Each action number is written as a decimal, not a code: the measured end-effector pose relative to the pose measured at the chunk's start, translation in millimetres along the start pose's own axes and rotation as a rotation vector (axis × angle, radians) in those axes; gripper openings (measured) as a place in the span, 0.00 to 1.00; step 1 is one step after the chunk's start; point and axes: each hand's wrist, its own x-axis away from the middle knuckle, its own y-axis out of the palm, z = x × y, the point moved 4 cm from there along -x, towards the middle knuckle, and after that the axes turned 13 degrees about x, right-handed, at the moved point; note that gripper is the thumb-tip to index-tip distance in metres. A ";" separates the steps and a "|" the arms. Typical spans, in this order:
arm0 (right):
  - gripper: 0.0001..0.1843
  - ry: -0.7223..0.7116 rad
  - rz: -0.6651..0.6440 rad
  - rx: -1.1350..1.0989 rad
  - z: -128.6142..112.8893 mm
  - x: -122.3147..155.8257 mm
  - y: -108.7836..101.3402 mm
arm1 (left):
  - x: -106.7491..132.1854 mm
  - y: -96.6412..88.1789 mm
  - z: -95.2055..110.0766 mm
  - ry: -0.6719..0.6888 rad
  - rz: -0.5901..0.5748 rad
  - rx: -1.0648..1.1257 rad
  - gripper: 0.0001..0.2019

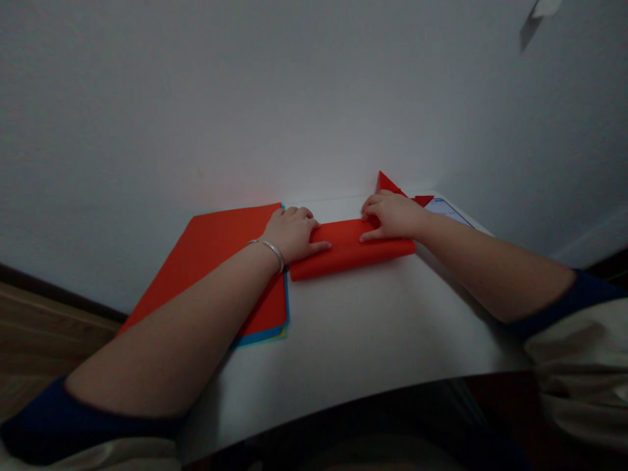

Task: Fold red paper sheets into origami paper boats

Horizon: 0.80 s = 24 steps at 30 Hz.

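Note:
A red sheet of paper (pixel 350 245), folded over into a long band with a rounded near edge, lies on the white table. My left hand (pixel 292 232) rests on its left end, fingers stretched toward the far edge and thumb lying on the paper. On the right end, my right hand (pixel 390 217) presses down with fingers bent a little and thumb apart. Neither hand is closed round the paper. Under my left wrist and forearm is a stack of coloured paper (pixel 216 245), red on top, with blue and yellow edges showing below.
Behind my right hand stands a pointed red folded paper piece (pixel 388 181), partly hidden. A lit screen (pixel 446 209) lies beside it, partly covered by my forearm. The white table (pixel 363 333) backs onto a pale wall (pixel 294 98). Its near edge curves toward me.

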 end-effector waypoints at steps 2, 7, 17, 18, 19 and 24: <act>0.23 -0.073 -0.016 -0.115 -3.2 -1.9 2.0 | -0.7 2.6 4.4 0.075 -0.016 0.030 0.25; 0.20 -0.009 -0.200 -0.379 -5.9 -1.8 5.0 | -3.0 8.6 9.3 0.187 -0.062 0.195 0.17; 0.12 0.246 -0.269 -0.247 -32.1 -11.4 -24.3 | -7.8 1.1 13.8 0.100 -0.067 0.216 0.16; 0.12 0.262 -0.256 -0.193 -36.9 -13.8 -28.7 | -8.2 -1.1 15.5 0.089 -0.062 0.205 0.15; 0.13 0.254 -0.255 -0.128 -41.8 -16.0 -32.4 | -8.4 -3.4 17.1 0.080 -0.054 0.192 0.15; 0.20 0.232 -0.276 -0.009 -50.4 -18.9 -38.9 | -7.1 -7.4 20.0 0.060 -0.013 0.176 0.17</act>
